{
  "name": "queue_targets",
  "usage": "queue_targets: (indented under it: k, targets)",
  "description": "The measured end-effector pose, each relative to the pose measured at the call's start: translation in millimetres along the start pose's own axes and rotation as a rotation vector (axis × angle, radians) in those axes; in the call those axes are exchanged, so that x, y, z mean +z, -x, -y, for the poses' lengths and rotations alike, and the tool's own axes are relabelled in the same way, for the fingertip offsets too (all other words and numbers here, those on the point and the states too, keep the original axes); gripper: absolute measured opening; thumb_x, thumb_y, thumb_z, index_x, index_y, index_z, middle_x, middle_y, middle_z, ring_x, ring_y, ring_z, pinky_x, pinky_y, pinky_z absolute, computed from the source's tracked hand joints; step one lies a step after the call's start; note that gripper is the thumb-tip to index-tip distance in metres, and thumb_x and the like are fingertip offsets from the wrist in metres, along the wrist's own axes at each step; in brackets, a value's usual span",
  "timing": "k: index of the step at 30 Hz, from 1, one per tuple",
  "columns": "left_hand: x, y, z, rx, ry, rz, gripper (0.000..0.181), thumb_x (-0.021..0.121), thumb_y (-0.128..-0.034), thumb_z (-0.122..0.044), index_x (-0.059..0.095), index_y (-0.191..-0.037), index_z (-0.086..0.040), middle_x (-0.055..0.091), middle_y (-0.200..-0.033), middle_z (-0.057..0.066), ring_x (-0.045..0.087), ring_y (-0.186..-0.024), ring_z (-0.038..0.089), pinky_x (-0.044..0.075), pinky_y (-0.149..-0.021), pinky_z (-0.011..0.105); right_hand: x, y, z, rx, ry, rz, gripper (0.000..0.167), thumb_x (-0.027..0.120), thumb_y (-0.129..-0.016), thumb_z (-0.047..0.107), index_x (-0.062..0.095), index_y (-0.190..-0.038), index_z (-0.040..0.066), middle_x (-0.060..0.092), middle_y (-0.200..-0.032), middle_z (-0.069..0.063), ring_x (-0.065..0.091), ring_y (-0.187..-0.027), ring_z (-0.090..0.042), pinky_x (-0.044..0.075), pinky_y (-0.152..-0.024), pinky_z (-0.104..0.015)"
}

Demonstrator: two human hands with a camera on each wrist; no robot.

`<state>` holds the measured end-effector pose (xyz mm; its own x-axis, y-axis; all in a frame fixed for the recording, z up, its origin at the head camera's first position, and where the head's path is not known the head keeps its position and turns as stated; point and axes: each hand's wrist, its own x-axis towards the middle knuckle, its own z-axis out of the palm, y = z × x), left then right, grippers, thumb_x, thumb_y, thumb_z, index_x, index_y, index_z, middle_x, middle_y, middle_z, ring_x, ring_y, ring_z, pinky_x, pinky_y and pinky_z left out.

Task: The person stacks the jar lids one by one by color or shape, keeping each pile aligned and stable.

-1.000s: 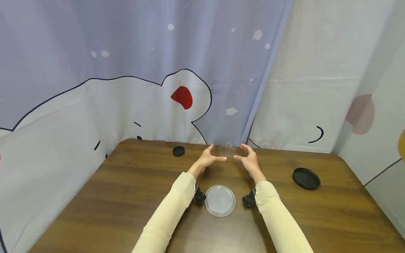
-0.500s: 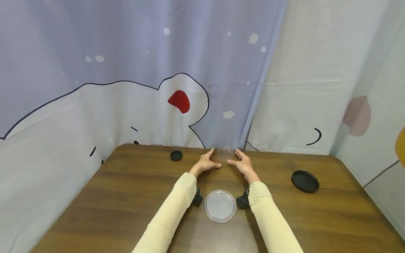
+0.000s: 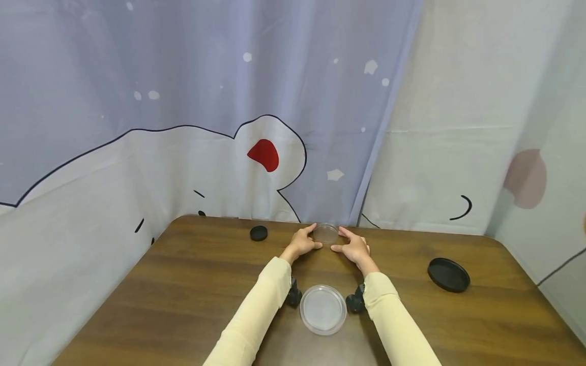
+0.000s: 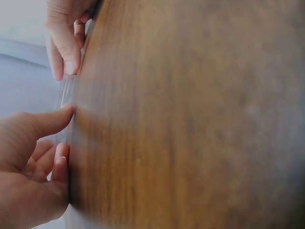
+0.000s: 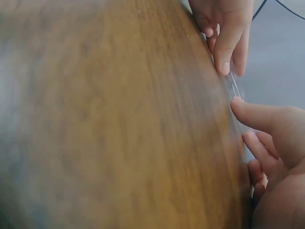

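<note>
Near the table's far edge lies a small clear round dish (image 3: pixel 325 234), thin-walled like a petri dish. My left hand (image 3: pixel 302 243) holds its left side, thumb in front and fingers curving behind. From the right, my right hand (image 3: pixel 354 247) grips the rim the same way. Both wrist views catch a strip of the clear wall between the two hands: the left hand (image 4: pixel 33 167) is close in one, the right hand (image 5: pixel 276 157) in the other. A larger clear round dish (image 3: pixel 323 310) sits between the forearms.
A small black round lid or dish (image 3: pixel 258 233) lies at the back left of the wooden table (image 3: pixel 192 295). A bigger black one (image 3: pixel 448 275) is at the right. A printed curtain (image 3: pixel 206 168) hangs right behind the table's far edge.
Both hands have come inward, from standing apart around the small clear dish to touching its sides. The larger dish and both black pieces stay put; the head view has shifted slightly.
</note>
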<state>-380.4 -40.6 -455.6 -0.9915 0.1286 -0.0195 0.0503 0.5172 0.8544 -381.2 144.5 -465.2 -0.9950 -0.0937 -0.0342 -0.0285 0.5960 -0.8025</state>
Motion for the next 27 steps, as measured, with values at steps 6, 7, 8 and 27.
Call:
queue_targets:
  k: [6, 7, 8, 27]
  targets:
    - [-5.3, -0.2, 4.7, 0.033, -0.064, -0.059, 0.063, 0.074, -0.0858, -0.013, 0.048, -0.143, -0.006, 0.047, -0.147, 0.019, 0.039, -0.140, 0.038, 0.031, -0.116, 0.049, 4.5, -1.5, 3.3, -0.020, 0.013, -0.009, 0.066, 0.072, -0.087, 0.027, 0.045, -0.146, 0.016, 0.056, -0.142, -0.003, 0.040, -0.135, -0.037, 0.016, -0.113, -0.059]
    - [-5.0, -0.1, 4.5, 0.029, -0.066, -0.060, 0.063, 0.074, -0.0857, -0.013, 0.048, -0.143, -0.006, 0.048, -0.147, 0.019, 0.039, -0.140, 0.038, 0.031, -0.116, 0.049, 3.8, -1.5, 3.6, -0.024, 0.023, -0.004, 0.066, 0.071, -0.087, 0.028, 0.045, -0.146, 0.016, 0.056, -0.142, -0.004, 0.042, -0.133, -0.037, 0.018, -0.112, -0.060]
    - [-4.7, -0.4, 3.8, 0.029, -0.074, -0.062, 0.063, 0.074, -0.0855, -0.013, 0.049, -0.143, -0.006, 0.048, -0.147, 0.019, 0.039, -0.140, 0.038, 0.032, -0.116, 0.049, 2.6, -1.9, 4.2, -0.028, 0.029, 0.004, 0.066, 0.071, -0.087, 0.028, 0.045, -0.146, 0.015, 0.056, -0.142, -0.004, 0.042, -0.133, -0.037, 0.018, -0.112, -0.059]
    - [0.9, 19.5, -41.5, 0.054, 0.338, -0.190, 0.065, 0.079, -0.0770, -0.006, 0.053, -0.137, -0.007, 0.051, -0.144, 0.016, 0.053, -0.127, 0.035, 0.043, -0.107, 0.046, -38.5, 3.1, 14.0, -0.153, -0.335, 0.135, 0.065, 0.065, -0.093, 0.022, 0.036, -0.150, 0.011, 0.042, -0.144, -0.018, 0.040, -0.123, -0.025, 0.037, -0.109, -0.044]
